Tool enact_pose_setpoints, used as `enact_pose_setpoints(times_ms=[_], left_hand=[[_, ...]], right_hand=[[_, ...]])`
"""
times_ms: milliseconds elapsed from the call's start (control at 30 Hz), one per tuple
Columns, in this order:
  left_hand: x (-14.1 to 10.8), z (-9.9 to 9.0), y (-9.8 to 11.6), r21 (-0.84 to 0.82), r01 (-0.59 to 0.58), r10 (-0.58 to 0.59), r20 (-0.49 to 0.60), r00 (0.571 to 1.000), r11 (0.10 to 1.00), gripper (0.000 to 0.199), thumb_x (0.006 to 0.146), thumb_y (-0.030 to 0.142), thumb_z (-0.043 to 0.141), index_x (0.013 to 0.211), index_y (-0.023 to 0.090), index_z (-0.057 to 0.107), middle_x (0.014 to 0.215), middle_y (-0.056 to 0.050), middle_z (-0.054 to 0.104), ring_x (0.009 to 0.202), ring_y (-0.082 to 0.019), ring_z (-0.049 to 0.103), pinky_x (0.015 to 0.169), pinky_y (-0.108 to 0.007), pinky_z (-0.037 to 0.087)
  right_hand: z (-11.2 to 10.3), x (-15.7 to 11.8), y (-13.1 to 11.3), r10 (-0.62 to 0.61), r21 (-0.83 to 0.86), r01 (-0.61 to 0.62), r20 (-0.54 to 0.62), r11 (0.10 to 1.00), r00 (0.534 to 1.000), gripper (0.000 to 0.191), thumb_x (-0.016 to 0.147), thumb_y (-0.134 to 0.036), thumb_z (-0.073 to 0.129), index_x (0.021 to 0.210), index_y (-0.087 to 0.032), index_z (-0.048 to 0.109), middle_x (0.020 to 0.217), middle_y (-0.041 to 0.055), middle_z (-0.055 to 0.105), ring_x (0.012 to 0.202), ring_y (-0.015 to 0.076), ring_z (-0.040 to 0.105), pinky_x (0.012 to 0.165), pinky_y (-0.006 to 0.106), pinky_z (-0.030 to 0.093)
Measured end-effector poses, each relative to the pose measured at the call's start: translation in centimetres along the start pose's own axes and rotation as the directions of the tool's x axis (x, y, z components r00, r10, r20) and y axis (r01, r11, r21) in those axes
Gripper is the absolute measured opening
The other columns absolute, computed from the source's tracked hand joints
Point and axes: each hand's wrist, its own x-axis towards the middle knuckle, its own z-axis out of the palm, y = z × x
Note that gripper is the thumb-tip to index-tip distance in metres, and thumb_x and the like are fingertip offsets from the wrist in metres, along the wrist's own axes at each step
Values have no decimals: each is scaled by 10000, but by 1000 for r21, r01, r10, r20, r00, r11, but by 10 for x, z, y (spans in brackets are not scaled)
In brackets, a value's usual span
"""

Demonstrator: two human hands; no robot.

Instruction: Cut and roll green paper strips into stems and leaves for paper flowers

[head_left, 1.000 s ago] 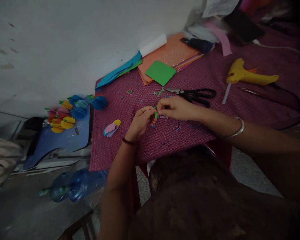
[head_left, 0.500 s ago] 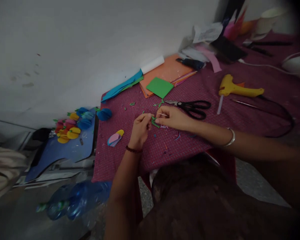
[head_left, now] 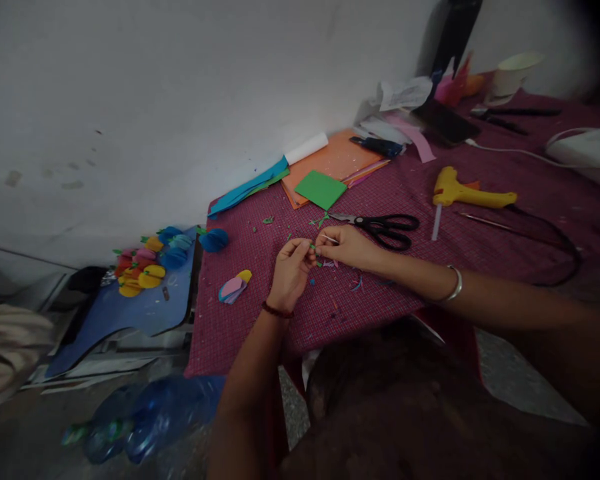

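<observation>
My left hand [head_left: 290, 273], with a dark bead bracelet at the wrist, pinches a small green paper piece [head_left: 313, 247] over the table. My right hand [head_left: 350, 248] meets it fingertip to fingertip, closed on the same green piece. A thin pale stick [head_left: 329, 238] pokes out from my right fingers; its kind is unclear. Just beyond my right hand lie black-handled scissors [head_left: 385, 227], blades pointing left. Green paper scraps [head_left: 320, 220] and coloured clippings [head_left: 356, 281] are scattered around my hands. Left of them rests a stack of coloured paper ovals [head_left: 233, 288].
A green paper square [head_left: 321, 189] lies by orange sheets [head_left: 341, 155] and a utility knife [head_left: 377, 145]. A yellow glue gun [head_left: 473, 193] stands at right. Finished paper fruits [head_left: 150, 263] sit on a blue board [head_left: 125, 313]; water bottles [head_left: 155, 413] lie below.
The view has shifted slightly, so the table sits lower in the picture. Both hands stay together; less of the green piece shows between the fingers now.
</observation>
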Motion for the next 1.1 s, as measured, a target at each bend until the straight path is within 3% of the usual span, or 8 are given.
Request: enact_pose_setpoints(times_ms=[167, 400, 600, 767, 833, 900, 967, 1100], left_hand=[[0, 1, 1, 77, 40, -45, 62, 997, 996, 371, 759, 519, 657, 841, 166, 577, 641, 31, 572, 538, -78, 550, 498, -205, 445], [-1, -7, 7, 300, 59, -133, 235, 963, 952, 356, 659, 367, 787, 697, 157, 501, 528, 65, 527, 432, -38, 466, 424, -167, 379], [2, -18, 22, 364, 76, -182, 266, 947, 928, 261, 674, 289, 766, 719, 137, 558, 567, 40, 572, 477, -55, 535, 466, -182, 447], [3, -43, 47, 437, -112, -6, 260, 966, 893, 177, 687, 223, 739, 718, 148, 582, 565, 32, 589, 484, -62, 547, 477, -176, 453], [2, -53, 61, 382, -266, 246, 100, 964, 885, 163, 718, 233, 717, 719, 168, 568, 592, 39, 588, 503, -54, 548, 490, -164, 455], [1, -57, 70, 304, -375, 408, -50, 912, 876, 175, 782, 307, 666, 738, 188, 545, 638, 39, 593, 528, -54, 557, 495, -161, 462], [0, -52, 68, 291, -338, 364, -37, 931, 895, 206, 809, 379, 634, 775, 194, 549, 674, 27, 605, 540, -62, 570, 485, -168, 463], [-2, -20, 41, 407, -115, 43, 182, 982, 906, 290, 745, 417, 700, 827, 174, 565, 692, 17, 617, 533, -65, 569, 473, -174, 455]], right_hand=[[-2, 0, 2, -20, -46, 22, 47, 999, 999, 103, 709, -260, 548, 676, -162, 546, 565, -40, 482, 516, 79, 403, 511, 227, 293], [-6, -3, 1, 10, -119, 12, 183, 993, 983, 175, 715, -313, 588, 645, -172, 512, 568, -57, 406, 525, 69, 332, 503, 227, 243], [-8, -5, -2, 49, -86, -26, 280, 996, 959, 114, 702, -261, 587, 678, -172, 520, 576, -57, 424, 523, 68, 341, 508, 221, 265], [-13, -3, -4, 95, -94, -73, 264, 993, 960, 87, 686, -248, 581, 679, -173, 537, 573, -47, 475, 522, 78, 384, 512, 226, 280], [-15, -2, -3, 99, -93, -78, 249, 993, 964, 93, 684, -254, 582, 672, -175, 533, 572, -42, 490, 524, 83, 403, 516, 230, 288], [-16, 0, -2, 99, -100, -77, 241, 992, 965, 91, 686, -252, 579, 671, -176, 533, 573, -40, 493, 524, 85, 411, 520, 233, 291], [-16, 0, -1, 98, -118, -72, 238, 990, 966, 81, 686, -245, 573, 672, -174, 536, 574, -41, 488, 524, 86, 406, 523, 237, 292], [-15, 0, 0, 73, -134, -39, 257, 990, 964, 70, 695, -234, 562, 676, -175, 529, 602, -41, 491, 545, 85, 403, 536, 238, 291]])
